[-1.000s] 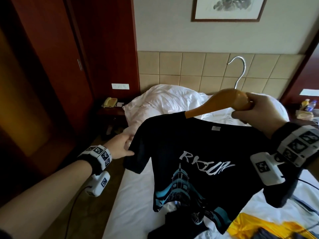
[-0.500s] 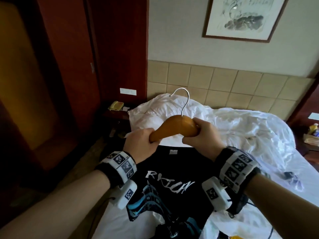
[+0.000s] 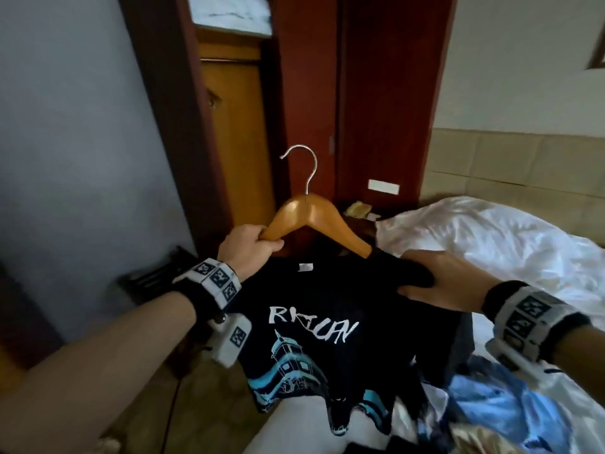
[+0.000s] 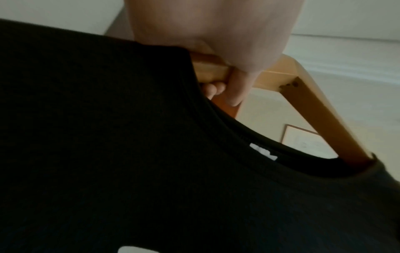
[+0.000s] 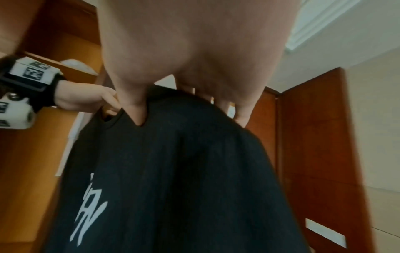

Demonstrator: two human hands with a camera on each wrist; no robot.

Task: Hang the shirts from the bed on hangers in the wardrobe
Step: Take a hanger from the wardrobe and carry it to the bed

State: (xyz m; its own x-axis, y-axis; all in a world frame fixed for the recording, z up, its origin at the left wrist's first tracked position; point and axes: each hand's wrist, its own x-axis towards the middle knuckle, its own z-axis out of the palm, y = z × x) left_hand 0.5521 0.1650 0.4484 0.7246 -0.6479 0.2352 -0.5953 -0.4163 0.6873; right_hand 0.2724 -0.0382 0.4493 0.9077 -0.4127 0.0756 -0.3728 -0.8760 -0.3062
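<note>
Above the near-left corner of the bed (image 3: 510, 244), a wooden hanger (image 3: 314, 217) is held up with its metal hook pointing upward. The left hand (image 3: 248, 245) is curled tightly around the hanger's left arm, fingers wrapped under the wood (the left wrist view shows them folded round it at the collar). The black printed shirt (image 3: 327, 322) hangs from the hanger, its right arm already tucked inside the neckline. The right hand (image 3: 438, 280) pinches the shirt's right shoulder fabric, thumb below and fingers over the top. Behind stands the open wardrobe (image 3: 235, 132).
</note>
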